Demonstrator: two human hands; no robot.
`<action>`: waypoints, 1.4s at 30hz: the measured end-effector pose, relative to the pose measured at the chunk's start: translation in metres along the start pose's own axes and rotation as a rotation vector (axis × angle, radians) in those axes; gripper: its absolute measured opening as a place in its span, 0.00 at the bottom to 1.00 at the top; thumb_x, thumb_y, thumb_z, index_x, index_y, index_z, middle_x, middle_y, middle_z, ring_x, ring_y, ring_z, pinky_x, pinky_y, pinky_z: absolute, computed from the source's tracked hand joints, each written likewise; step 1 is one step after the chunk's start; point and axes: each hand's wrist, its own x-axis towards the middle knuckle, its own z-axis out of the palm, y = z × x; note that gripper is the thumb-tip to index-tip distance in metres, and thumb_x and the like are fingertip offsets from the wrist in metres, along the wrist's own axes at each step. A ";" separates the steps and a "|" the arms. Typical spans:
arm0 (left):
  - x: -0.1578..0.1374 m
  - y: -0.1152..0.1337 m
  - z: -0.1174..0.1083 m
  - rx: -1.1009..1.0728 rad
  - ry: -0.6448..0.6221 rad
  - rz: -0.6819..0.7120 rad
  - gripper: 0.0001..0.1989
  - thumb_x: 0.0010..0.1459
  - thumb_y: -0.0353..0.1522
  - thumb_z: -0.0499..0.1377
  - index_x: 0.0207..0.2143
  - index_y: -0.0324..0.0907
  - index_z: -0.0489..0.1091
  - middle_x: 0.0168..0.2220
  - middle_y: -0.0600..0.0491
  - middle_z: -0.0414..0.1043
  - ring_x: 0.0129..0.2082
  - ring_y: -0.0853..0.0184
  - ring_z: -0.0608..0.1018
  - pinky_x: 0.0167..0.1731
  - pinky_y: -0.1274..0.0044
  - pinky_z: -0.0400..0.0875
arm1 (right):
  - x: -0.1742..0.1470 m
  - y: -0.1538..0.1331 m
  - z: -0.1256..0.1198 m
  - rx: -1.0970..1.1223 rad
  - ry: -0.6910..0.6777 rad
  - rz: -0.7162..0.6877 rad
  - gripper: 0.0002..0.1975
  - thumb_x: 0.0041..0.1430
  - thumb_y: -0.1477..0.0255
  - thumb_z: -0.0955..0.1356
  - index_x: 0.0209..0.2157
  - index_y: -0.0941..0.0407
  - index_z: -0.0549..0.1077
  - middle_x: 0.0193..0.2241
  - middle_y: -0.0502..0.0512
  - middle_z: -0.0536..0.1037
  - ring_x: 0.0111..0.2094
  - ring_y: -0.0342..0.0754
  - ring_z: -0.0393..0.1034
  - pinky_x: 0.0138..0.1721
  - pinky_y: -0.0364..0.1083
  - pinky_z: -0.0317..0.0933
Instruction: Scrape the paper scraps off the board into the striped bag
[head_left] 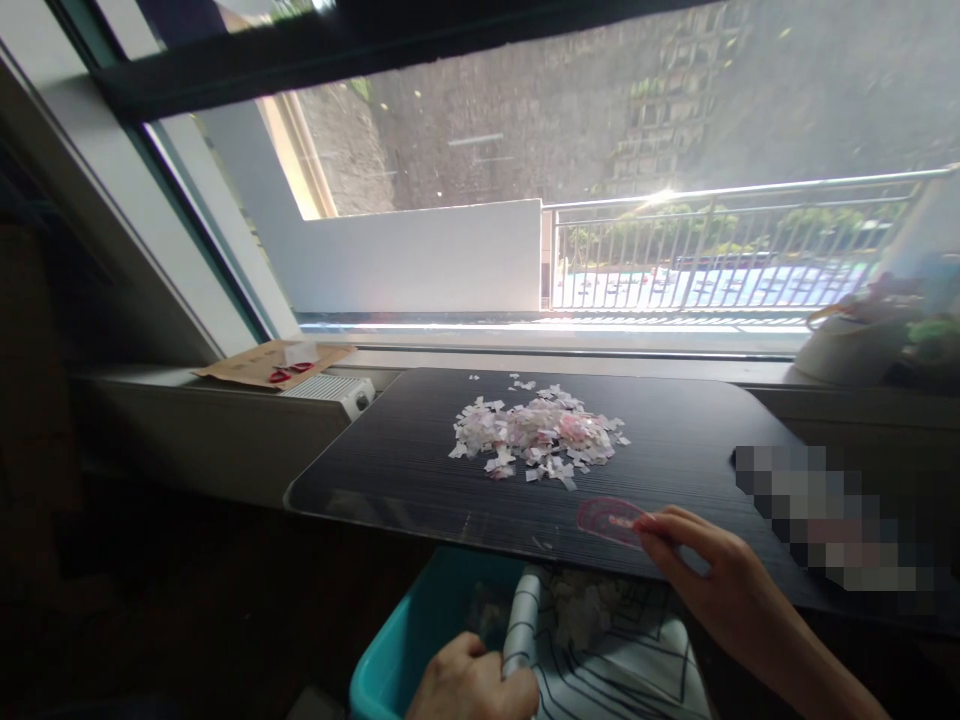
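My right hand (697,560) is pinching one end of a clear pink half-round plastic protractor (607,522) between thumb and fingers, just over the table's front edge. Beyond it, a loose heap of small torn paper scraps (540,430), mostly white with some pink, lies on the dark table (390,450). Below the edge, my left hand (476,685) is closed around the rolled rim of a white cloth bag with black lines (592,670). Pale scraps show dimly in the bag's mouth. The bag sits against a teal plastic bin (390,640).
On the sill at left lie red-handled scissors (291,372) on brown paper (247,362), beside a white vented box (330,393). A pixelated object (825,520) rests at the table's right. A pale container (855,340) stands by the window.
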 end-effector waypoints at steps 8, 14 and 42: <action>0.027 0.014 0.011 0.133 0.045 0.176 0.13 0.42 0.35 0.68 0.21 0.46 0.64 0.14 0.61 0.67 0.10 0.70 0.61 0.19 0.76 0.60 | 0.036 0.007 0.010 -0.127 0.032 0.006 0.14 0.64 0.64 0.61 0.37 0.53 0.76 0.32 0.51 0.76 0.32 0.46 0.71 0.35 0.43 0.61; 0.034 0.017 0.008 0.158 0.159 0.185 0.17 0.46 0.38 0.66 0.18 0.45 0.60 0.11 0.61 0.63 0.08 0.71 0.58 0.17 0.76 0.56 | 0.035 0.005 0.011 -0.053 0.007 0.004 0.14 0.63 0.63 0.62 0.35 0.53 0.77 0.31 0.50 0.75 0.31 0.45 0.71 0.34 0.42 0.61; 0.041 0.025 0.001 0.095 -0.147 0.210 0.10 0.49 0.33 0.65 0.23 0.43 0.64 0.17 0.57 0.71 0.12 0.70 0.67 0.19 0.77 0.58 | 0.026 -0.010 0.020 0.058 -0.103 -0.035 0.15 0.63 0.64 0.62 0.34 0.55 0.78 0.29 0.51 0.75 0.30 0.44 0.70 0.32 0.40 0.62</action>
